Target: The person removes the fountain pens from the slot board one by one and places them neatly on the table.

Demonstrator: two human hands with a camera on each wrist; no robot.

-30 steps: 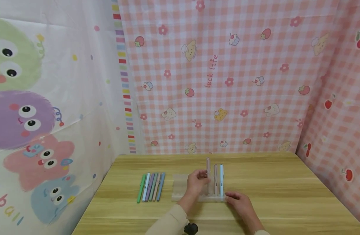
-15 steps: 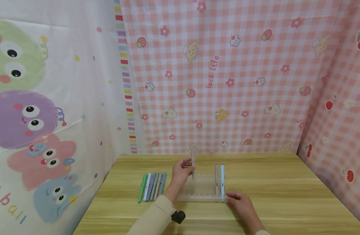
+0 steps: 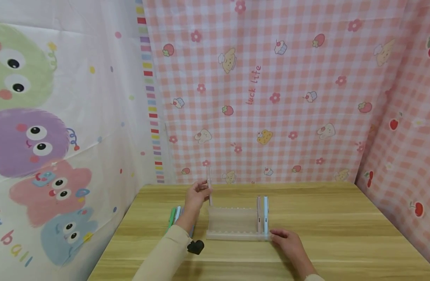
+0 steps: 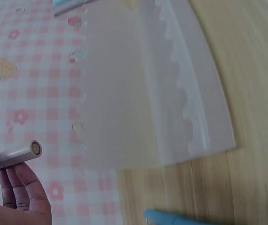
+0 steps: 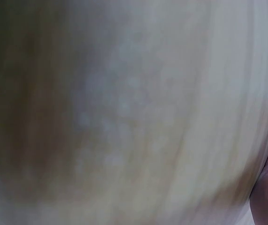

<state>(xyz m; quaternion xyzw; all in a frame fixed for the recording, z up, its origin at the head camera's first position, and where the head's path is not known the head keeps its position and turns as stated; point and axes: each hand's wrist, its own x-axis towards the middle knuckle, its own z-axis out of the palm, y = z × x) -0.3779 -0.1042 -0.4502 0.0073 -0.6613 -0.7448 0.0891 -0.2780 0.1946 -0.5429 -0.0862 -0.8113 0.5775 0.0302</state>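
My left hand [image 3: 196, 197] holds a pale pinkish pen [image 4: 16, 157] upright between thumb and fingers, raised above the left end of a frosted clear pen rack [image 3: 232, 220]. In the left wrist view the pen's round end points toward the rack. At the rack's right end stand a dusty-pink pen [image 3: 259, 214] and a light-blue pen [image 3: 265, 214], side by side. My right hand [image 3: 288, 244] holds the rack's lower right corner with thumb and fingertips. Only a piece of that hand's palm shows in the blurred right wrist view.
Left of the rack lies a row of pens, among them a green pen [image 3: 171, 216] and a blue pen [image 4: 171, 218]; my left forearm covers most of them. The wooden table [image 3: 324, 210] ends at a checked pink curtain [image 3: 299, 117] behind and hangings at both sides.
My left hand has lifted the pale pen out from beside the standing pens and carried it left and up, to above the rack's left end. The right hand has stayed at the rack's corner.
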